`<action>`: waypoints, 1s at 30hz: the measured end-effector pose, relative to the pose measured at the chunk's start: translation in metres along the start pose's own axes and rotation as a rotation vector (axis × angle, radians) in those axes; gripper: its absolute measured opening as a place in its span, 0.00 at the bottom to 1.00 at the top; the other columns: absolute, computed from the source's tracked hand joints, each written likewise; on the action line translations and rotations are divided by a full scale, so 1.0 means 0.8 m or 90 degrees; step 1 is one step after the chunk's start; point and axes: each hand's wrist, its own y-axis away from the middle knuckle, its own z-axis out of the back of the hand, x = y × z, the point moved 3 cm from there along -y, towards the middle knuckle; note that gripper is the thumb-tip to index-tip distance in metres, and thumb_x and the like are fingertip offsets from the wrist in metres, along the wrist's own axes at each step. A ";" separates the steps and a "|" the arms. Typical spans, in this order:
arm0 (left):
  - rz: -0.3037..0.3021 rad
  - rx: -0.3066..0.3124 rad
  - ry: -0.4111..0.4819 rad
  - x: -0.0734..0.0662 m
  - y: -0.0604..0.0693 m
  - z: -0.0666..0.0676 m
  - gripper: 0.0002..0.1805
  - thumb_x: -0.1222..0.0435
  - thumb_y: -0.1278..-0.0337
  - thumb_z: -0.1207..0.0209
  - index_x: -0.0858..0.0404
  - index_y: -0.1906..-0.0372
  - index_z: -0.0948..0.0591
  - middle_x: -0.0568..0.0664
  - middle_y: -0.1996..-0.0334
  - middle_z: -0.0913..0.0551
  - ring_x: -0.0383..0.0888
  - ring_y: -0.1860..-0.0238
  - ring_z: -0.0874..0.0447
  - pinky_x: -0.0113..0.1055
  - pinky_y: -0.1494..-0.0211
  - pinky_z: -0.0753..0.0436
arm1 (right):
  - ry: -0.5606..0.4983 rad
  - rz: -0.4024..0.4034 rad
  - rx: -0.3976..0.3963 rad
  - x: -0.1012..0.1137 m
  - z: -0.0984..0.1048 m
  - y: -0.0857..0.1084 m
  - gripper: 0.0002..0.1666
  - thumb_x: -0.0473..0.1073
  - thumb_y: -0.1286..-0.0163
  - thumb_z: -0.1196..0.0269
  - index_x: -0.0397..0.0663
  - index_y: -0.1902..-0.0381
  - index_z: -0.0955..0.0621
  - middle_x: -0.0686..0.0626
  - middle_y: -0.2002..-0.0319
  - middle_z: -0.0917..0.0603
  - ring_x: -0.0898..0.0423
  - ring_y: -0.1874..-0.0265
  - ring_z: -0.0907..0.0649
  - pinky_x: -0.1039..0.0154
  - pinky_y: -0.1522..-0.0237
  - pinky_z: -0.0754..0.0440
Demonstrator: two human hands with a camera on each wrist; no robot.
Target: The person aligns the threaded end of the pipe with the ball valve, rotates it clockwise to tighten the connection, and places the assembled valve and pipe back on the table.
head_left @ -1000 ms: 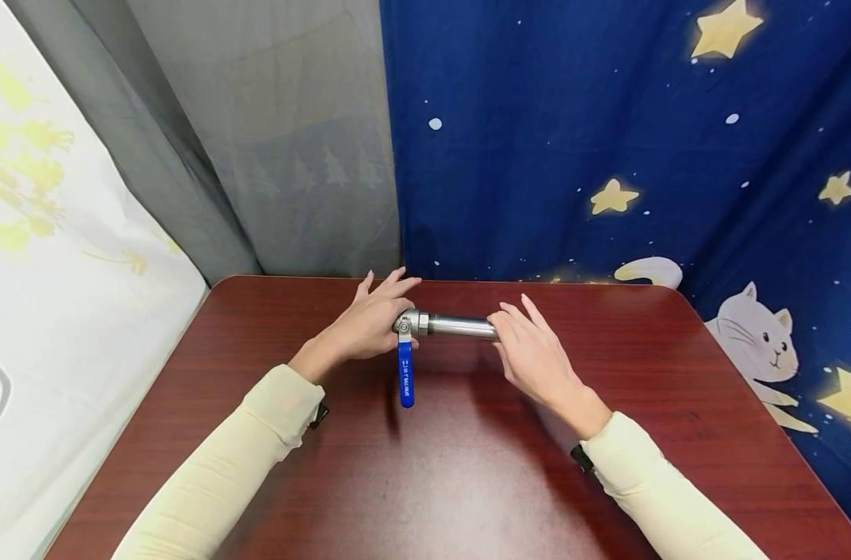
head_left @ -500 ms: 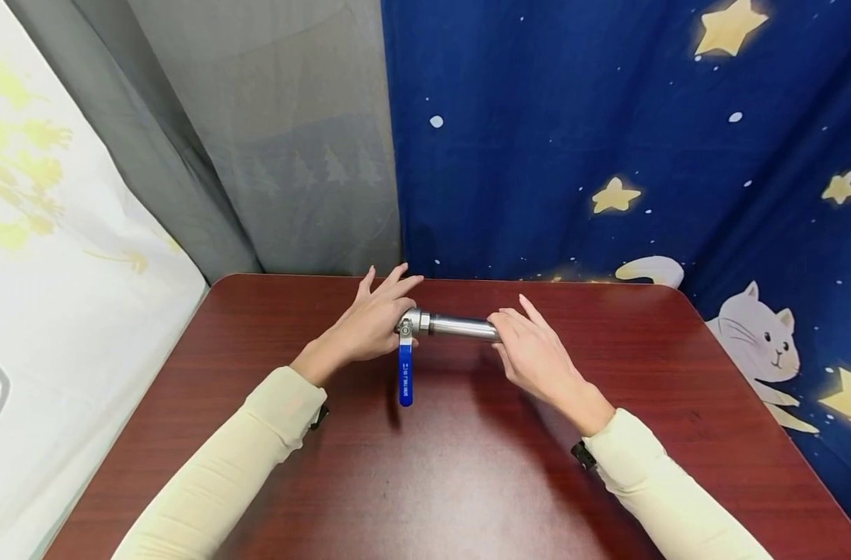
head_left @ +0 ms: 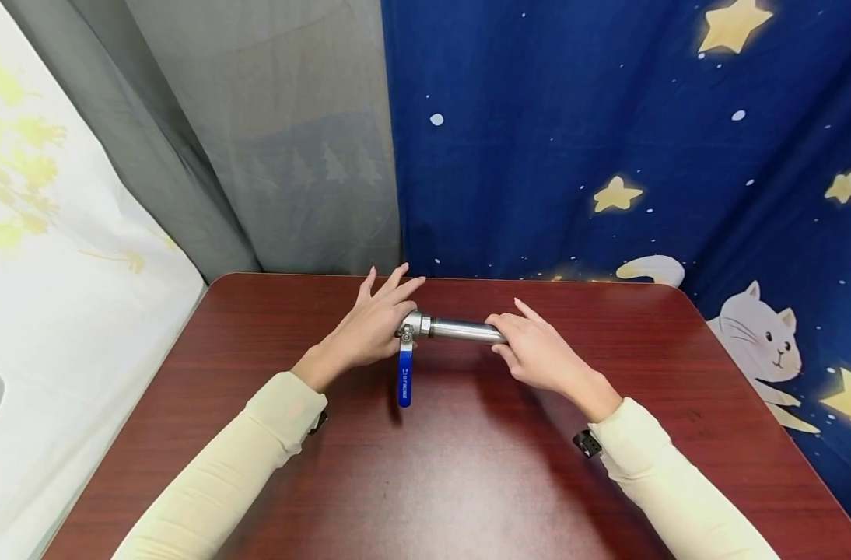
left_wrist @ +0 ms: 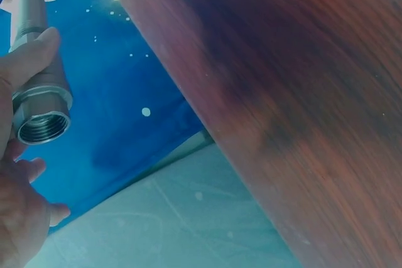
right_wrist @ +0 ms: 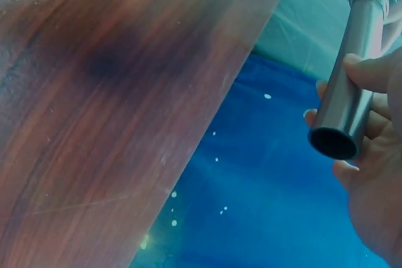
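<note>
Head: pipe (head_left: 462,330) in R fingers (head_left: 501,322)

The worktop (head_left: 425,482) faces a grey curtain (head_left: 292,117) and blue curtain (head_left: 523,171) at its far edge, white fabric (head_left: 54,327) at its left.

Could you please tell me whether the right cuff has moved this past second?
Yes, slightly: in the head view, the right cuff has shifted rightward and towards the table's far edge.

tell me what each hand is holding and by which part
The left hand grips the valve by its metal body; the right hand grips the attached metal pipe near its open end.
</note>
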 end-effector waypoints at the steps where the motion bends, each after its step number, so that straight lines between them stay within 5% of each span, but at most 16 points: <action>1: -0.001 -0.004 -0.001 0.000 0.000 0.000 0.22 0.56 0.63 0.24 0.62 0.61 0.18 0.53 0.28 0.35 0.56 0.23 0.52 0.71 0.32 0.54 | -0.008 -0.001 0.005 -0.001 0.001 0.000 0.20 0.36 0.39 0.35 0.40 0.49 0.25 0.47 0.60 0.18 0.51 0.54 0.18 0.46 0.28 0.44; 19: 0.014 -0.058 0.081 0.002 0.004 -0.004 0.21 0.55 0.60 0.25 0.60 0.62 0.19 0.54 0.32 0.29 0.57 0.25 0.46 0.72 0.34 0.50 | -0.010 -0.011 0.036 -0.009 0.023 -0.006 0.21 0.38 0.35 0.38 0.45 0.44 0.25 0.49 0.59 0.19 0.50 0.51 0.20 0.39 0.32 0.41; 30: 0.027 -0.094 0.114 0.003 0.004 -0.002 0.20 0.56 0.61 0.25 0.60 0.62 0.19 0.56 0.33 0.28 0.55 0.25 0.46 0.72 0.32 0.52 | -0.075 -0.008 -0.017 -0.014 0.032 -0.007 0.24 0.39 0.34 0.38 0.53 0.40 0.24 0.51 0.49 0.24 0.55 0.55 0.23 0.55 0.52 0.26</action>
